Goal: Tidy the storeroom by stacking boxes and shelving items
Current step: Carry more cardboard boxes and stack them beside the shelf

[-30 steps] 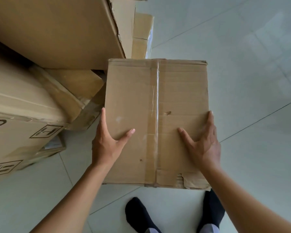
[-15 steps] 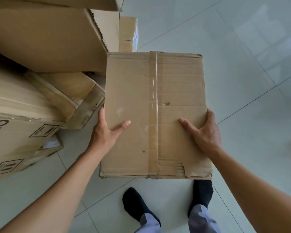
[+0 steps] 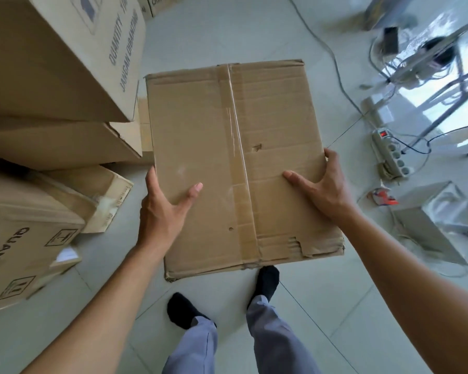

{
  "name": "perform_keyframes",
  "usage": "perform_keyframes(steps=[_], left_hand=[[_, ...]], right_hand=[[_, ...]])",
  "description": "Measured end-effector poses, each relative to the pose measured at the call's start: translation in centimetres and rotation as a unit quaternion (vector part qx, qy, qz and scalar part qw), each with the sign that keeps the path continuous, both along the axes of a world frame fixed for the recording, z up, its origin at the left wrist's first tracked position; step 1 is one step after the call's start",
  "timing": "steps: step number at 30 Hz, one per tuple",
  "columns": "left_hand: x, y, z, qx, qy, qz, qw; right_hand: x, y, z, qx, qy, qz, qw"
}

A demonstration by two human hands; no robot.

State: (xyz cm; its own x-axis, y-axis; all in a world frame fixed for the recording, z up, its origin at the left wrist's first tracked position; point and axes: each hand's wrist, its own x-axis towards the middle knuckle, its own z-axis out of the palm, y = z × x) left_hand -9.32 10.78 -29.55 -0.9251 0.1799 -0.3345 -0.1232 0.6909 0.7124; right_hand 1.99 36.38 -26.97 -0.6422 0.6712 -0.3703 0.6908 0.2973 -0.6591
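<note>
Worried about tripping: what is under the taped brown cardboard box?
Below the taped brown cardboard box, pale floor tiles and one black-socked foot show at its near edge; the floor directly beneath is covered.

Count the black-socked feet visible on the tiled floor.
2. The left foot stands clear of the carried box. The right foot is further forward, and its toe is hidden under the box's near edge.

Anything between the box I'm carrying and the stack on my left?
Nothing visible. The taped box, held in the left hand and right hand, hangs right beside the stacked boxes. A small box lies lower, near the left hand; the power strip is off to the right.
</note>
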Motion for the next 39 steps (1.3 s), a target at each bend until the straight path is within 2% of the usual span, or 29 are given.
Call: perform_keyframes(steps=[10, 15, 21, 28, 33, 39], left_hand=[[2.1, 5.0, 16.8, 0.012, 0.078, -0.022, 0.997], [3.3, 7.0, 22.1, 0.003, 0.093, -0.014, 0.996], [1.1, 10.3, 25.6, -0.009, 0.122, 0.002, 0.992], [-4.8, 13.3, 27.2, -0.021, 0.124, 0.031, 0.992], [-11.3, 16.2, 27.2, -0.007, 0.134, 0.063, 0.989], [-20.1, 20.0, 27.4, -0.002, 0.102, 0.088, 0.991]], right_hand=[[3.7, 4.7, 17.0, 0.037, 0.048, 0.014, 0.998], [4.1, 6.4, 21.2, 0.043, 0.063, 0.025, 0.997], [1.8, 9.9, 23.8, 0.058, 0.089, 0.046, 0.993], [-5.1, 13.9, 25.2, 0.07, 0.107, 0.07, 0.989], [-13.3, 17.2, 25.8, 0.1, 0.097, 0.098, 0.985], [-23.6, 21.1, 26.7, 0.119, 0.09, 0.119, 0.982]])
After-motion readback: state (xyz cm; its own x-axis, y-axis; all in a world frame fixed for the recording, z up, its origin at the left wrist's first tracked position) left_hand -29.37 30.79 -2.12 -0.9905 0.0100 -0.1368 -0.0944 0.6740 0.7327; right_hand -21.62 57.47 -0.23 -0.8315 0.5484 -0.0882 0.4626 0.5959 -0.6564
